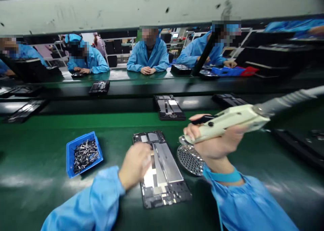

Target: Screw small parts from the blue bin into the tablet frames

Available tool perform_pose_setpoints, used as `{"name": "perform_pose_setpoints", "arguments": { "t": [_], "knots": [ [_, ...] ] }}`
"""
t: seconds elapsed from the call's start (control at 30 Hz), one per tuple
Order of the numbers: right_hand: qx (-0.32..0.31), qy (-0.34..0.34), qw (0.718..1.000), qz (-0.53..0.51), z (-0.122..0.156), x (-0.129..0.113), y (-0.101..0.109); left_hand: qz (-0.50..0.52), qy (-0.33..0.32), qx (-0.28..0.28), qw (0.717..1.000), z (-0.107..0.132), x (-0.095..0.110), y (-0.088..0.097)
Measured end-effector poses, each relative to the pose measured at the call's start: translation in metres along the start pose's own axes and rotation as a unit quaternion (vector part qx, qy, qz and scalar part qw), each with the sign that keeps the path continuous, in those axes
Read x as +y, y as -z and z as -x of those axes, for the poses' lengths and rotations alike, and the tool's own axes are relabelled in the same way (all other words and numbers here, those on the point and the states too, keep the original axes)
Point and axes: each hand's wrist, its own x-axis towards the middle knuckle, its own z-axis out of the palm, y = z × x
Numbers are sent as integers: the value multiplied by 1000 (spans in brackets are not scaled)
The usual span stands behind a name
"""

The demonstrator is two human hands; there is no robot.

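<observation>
My right hand (215, 143) is wrapped round a cream-coloured hand tool (227, 121) with a black lever and a ribbed grey hose. Below that hand is a round perforated metal disc (191, 159), seemingly joined to the tool's lower end. An opened tablet (167, 163) lies on the green bench with its inner plates and circuit parts showing. Over its left edge is my left hand (135, 163), fingers curled and blurred; whether they touch it or hold anything I cannot tell. The disc is at the tablet's right side.
A blue bin (69, 159) of small metal and black parts stands on the left. Another opened tablet (170, 108) lies further back, with more devices (100, 87) beyond. Co-workers in blue (148, 57) sit across the bench. A pale beam (157, 8) crosses overhead.
</observation>
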Motion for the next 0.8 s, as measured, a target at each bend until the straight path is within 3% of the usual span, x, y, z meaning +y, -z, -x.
{"name": "perform_pose_setpoints", "arguments": {
  "t": [0.03,0.1,0.17,0.23,0.33,0.47,0.6,0.7,0.8],
  "knots": [
    [26,5,1000,13,3,-3,16,-7,-61,-73,995,15,21,-6],
    [81,14,996,40,9,-8,47,-73,-99,-192,974,42,53,-20],
    [125,18,990,56,14,-9,73,-161,-94,-236,954,57,66,-35],
    [149,20,987,58,19,-8,92,-231,-66,-244,940,53,56,-43],
    [158,23,986,51,26,-5,106,-290,13,-245,925,15,11,-37],
    [144,12,989,7,34,-4,107,-328,192,-248,891,-61,-60,-1],
    [82,49,995,-36,43,-4,105,-369,288,-227,854,-121,-104,29],
    [72,88,991,-65,49,-1,101,-371,330,-215,841,-157,-116,27],
    [78,98,989,-74,51,5,97,-332,329,-209,859,-196,-119,-1]
  ]
}}
